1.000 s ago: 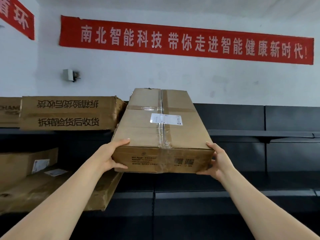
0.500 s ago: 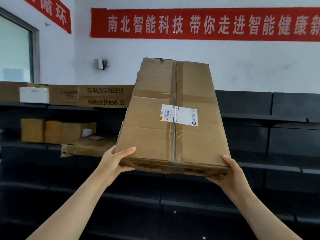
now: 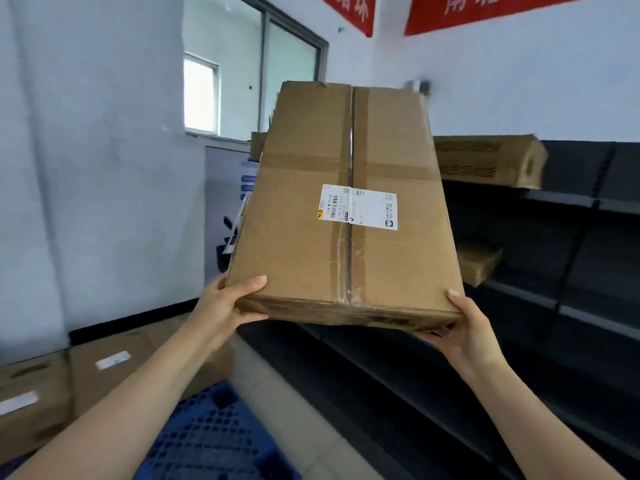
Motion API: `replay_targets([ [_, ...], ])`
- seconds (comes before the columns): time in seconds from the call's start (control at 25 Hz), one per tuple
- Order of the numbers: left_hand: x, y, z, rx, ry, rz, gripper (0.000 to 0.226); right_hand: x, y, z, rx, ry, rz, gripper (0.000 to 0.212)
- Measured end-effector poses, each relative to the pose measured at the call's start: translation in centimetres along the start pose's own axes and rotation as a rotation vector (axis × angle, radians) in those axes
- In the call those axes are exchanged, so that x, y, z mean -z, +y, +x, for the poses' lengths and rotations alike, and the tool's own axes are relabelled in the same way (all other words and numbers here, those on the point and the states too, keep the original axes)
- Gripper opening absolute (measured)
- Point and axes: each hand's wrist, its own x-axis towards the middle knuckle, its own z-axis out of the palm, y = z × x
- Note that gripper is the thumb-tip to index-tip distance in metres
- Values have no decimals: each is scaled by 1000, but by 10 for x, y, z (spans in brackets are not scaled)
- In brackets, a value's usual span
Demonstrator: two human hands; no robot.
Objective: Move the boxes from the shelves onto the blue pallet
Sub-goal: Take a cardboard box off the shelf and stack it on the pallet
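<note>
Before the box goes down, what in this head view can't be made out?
- Pallet: mostly covered by the left arm and cut off by the bottom edge; free space unclear.
- Label on the held box: print too small.
- Red banners: cut off by the top edge.
- Left hand, right hand: fingers under the box hidden.
- Shelf box: print blurred.

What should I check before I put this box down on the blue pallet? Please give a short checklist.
1. Left hand grip on the box near corner: ok.
2. Right hand grip under the other near corner: ok.
3. Box free of the shelves: ok.
4. Bare space on the blue pallet: ok.
5. Boxes on the pallet stable: cannot tell.
6. Tape seam closed: ok.
</note>
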Motion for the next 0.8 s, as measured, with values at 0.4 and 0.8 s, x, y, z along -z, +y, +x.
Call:
replay_targets([
  [0.4, 355, 38, -45, 6, 614, 46, 45, -287, 296, 57, -454, -336, -33, 68],
  [0.8, 522, -46, -84, 197, 967, 45, 69, -374, 523, 85, -925, -437, -180, 22],
])
